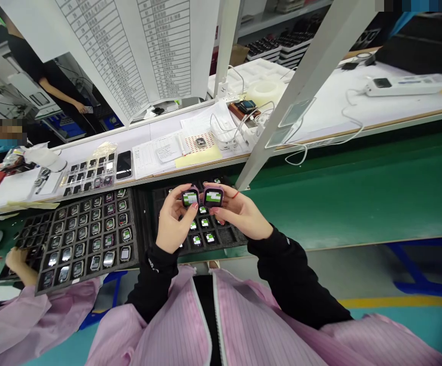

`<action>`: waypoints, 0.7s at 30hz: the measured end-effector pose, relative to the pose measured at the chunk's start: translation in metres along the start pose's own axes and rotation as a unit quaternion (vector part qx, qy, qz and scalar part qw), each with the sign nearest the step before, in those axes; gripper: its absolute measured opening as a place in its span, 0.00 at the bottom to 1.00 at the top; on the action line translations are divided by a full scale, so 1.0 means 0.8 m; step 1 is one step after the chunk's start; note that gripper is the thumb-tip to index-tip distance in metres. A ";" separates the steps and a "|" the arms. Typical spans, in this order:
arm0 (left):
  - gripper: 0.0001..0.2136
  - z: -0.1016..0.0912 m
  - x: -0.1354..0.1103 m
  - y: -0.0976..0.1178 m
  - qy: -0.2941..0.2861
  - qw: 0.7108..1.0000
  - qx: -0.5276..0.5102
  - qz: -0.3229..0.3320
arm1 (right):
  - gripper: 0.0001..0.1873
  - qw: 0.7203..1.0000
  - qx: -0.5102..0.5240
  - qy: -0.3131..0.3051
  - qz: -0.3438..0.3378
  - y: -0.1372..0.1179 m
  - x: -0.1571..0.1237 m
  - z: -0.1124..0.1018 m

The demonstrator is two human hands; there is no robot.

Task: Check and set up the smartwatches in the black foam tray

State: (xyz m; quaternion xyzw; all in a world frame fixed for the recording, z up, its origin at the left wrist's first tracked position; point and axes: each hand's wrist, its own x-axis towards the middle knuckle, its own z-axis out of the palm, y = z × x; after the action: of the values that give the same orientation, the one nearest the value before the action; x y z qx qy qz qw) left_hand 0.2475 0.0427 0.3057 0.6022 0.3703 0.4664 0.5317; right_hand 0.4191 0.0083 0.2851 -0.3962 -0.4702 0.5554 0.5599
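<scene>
My left hand grips a small pink smartwatch body with a lit green-and-white screen. My right hand grips a second pink watch body, its screen lit the same way. I hold the two side by side, almost touching, just above a black foam tray whose pockets hold several more watch bodies with lit screens. Both sleeves are black under a pink striped smock.
A larger black tray full of watch bodies lies to the left on the green belt. A co-worker's hands rest at its left edge. Behind are a white shelf with papers, a phone, cables and slanted white posts.
</scene>
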 end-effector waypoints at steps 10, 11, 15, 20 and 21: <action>0.19 0.005 0.002 -0.002 0.002 1.000 0.005 -0.008 | 0.27 1.000 0.016 0.018 0.000 0.005 0.003 -0.003; 0.19 0.005 0.002 -0.003 0.002 1.000 0.005 -0.007 | 0.26 1.000 0.018 0.023 0.002 0.005 0.003 -0.003; 0.18 0.006 0.002 -0.006 0.003 1.000 0.003 -0.011 | 0.26 0.999 0.011 0.034 0.016 0.006 0.001 -0.004; 0.15 0.009 0.003 -0.013 0.023 0.999 0.022 0.006 | 0.26 1.000 0.007 0.020 0.013 0.007 -0.003 -0.005; 0.15 0.009 0.002 -0.014 0.022 1.000 0.021 0.007 | 0.27 1.000 0.007 0.014 0.011 0.007 -0.004 -0.005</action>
State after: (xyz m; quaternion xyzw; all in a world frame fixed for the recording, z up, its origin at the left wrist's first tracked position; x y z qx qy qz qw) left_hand 0.2558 0.0441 0.2949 0.6056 0.3874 0.4751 0.5074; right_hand 0.4220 0.0057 0.2787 -0.4051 -0.4539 0.5590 0.5634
